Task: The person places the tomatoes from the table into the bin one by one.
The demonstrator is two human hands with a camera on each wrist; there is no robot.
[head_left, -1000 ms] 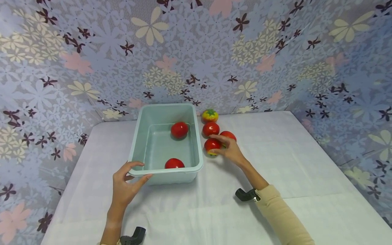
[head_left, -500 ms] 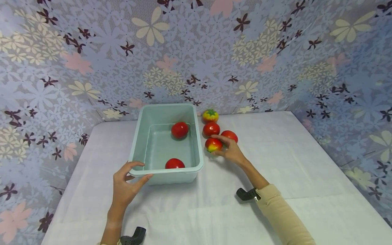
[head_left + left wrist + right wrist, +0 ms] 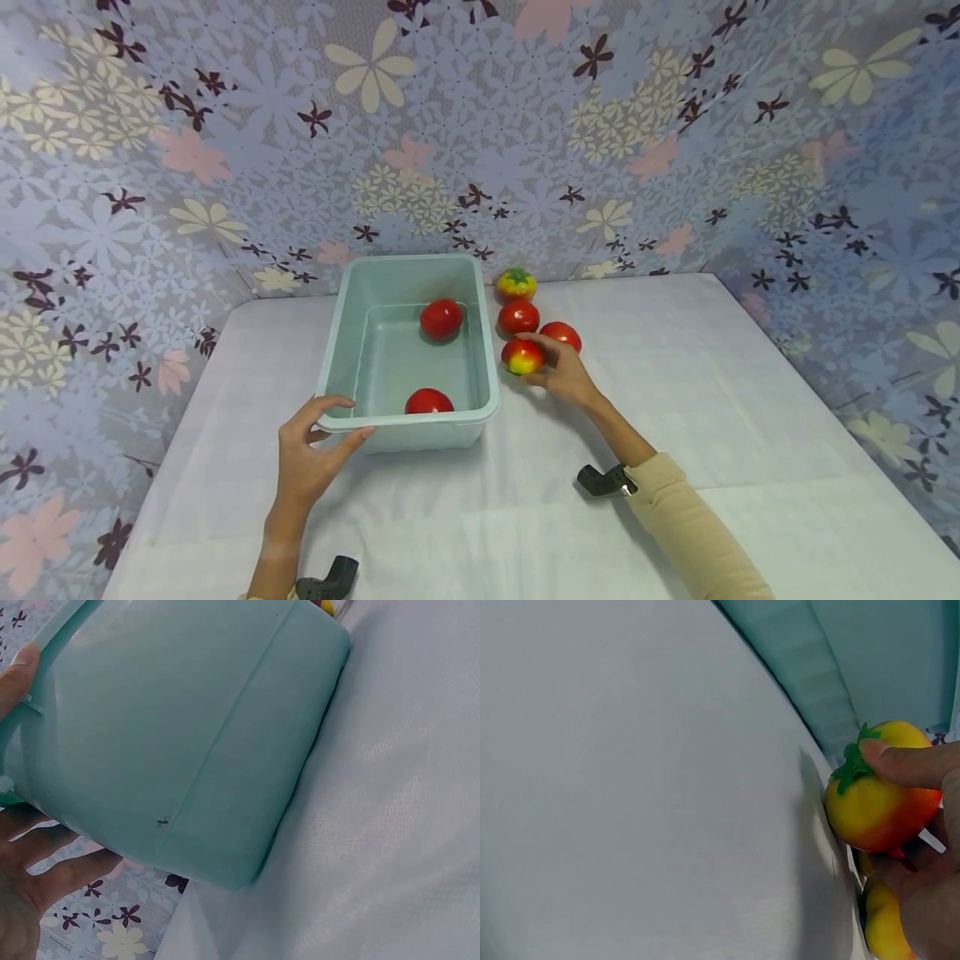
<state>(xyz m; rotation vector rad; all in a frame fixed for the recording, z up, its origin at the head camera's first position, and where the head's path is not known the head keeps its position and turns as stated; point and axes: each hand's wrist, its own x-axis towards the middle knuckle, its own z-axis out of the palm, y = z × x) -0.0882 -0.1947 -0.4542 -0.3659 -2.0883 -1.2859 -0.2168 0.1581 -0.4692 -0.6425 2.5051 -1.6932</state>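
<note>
My left hand (image 3: 303, 458) grips the near left corner of a pale green plastic box (image 3: 420, 420), thumb outside and fingers over the rim. In the left wrist view the box wall (image 3: 172, 727) fills much of the picture. To the right of the box, my right hand (image 3: 570, 379) holds a red and yellow toy tomato (image 3: 522, 357). The right wrist view shows the thumb (image 3: 904, 763) pressing beside the green leafy top of this tomato (image 3: 874, 814). Two red tomatoes lie inside the box, one toward the back (image 3: 441, 319) and one by the near wall (image 3: 429, 402).
Behind the held tomato lie a red tomato (image 3: 518, 317) and a yellow one with a green top (image 3: 516, 284). Another red tomato (image 3: 561, 335) sits just beyond my right hand. A white cloth (image 3: 525, 533) covers the table; flowered sheeting (image 3: 480, 142) hangs behind it.
The held tomato has turned, so more of its yellow side faces the head camera. My right hand has barely shifted. The left hand and box have stayed put.
</note>
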